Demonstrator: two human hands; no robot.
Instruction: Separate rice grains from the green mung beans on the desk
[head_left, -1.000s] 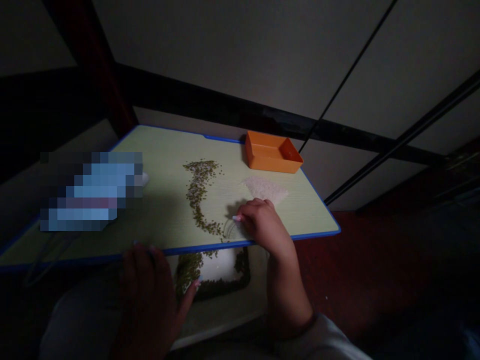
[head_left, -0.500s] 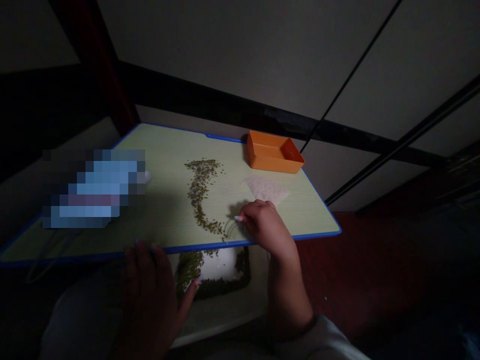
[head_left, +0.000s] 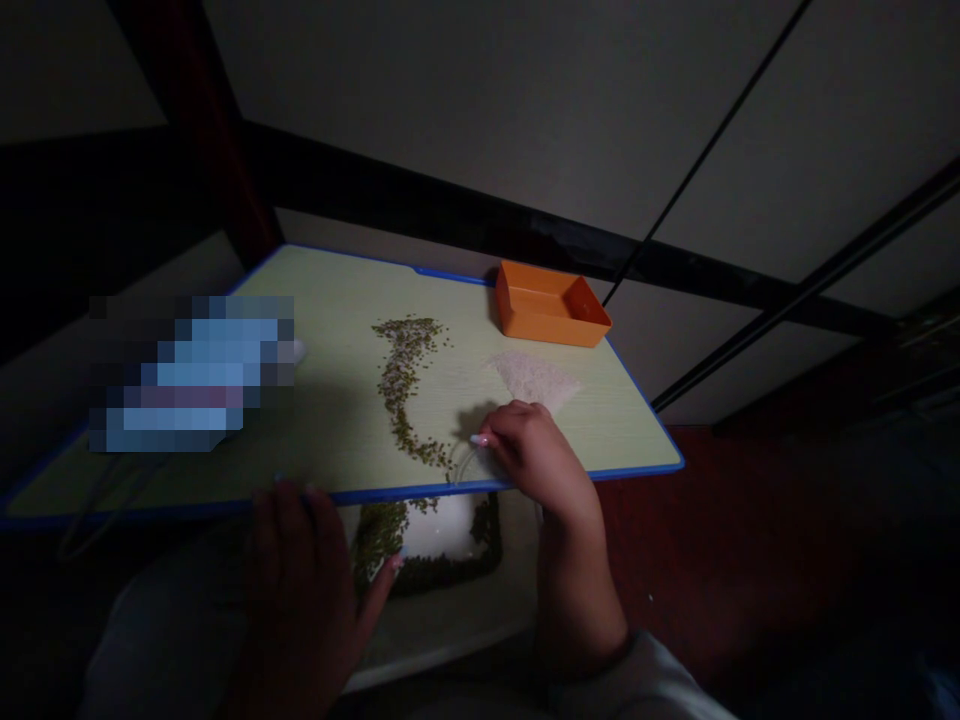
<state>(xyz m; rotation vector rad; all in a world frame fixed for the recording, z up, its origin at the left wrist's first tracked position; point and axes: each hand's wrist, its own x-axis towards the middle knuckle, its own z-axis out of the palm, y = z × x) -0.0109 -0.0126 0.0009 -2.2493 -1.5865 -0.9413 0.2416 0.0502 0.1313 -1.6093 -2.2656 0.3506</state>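
My right hand point(head_left: 536, 450) is low over the front part of a small yellow-green table point(head_left: 330, 300). Its fingers pinch a thin clear piece with a curved edge point(head_left: 466, 462); the kind cannot be made out. A curved trail of small green beans point(head_left: 401, 385) ends beside that piece. Just beyond my knuckles lies a pile of pale grains point(head_left: 534, 378), like rice. My left hand point(head_left: 307, 570) is open at the table's blue front edge, fingers forward and thumb out to the right. Under this edge, a pale container point(head_left: 450, 615) holds more green beans point(head_left: 379, 535), banked around its white bottom.
An orange open box point(head_left: 551, 318) stands at the table's back right. At the left lies a blurred-out light blue object point(head_left: 202, 375) with a thin cord or strap point(head_left: 82, 520) beside it. Pale panels point(head_left: 525, 110) rise behind the table. Dark red floor point(head_left: 720, 540) shows on the right.
Hardly anything differs. The view has shifted very slightly; both hands keep their places, and the bean trail and grain pile look the same.
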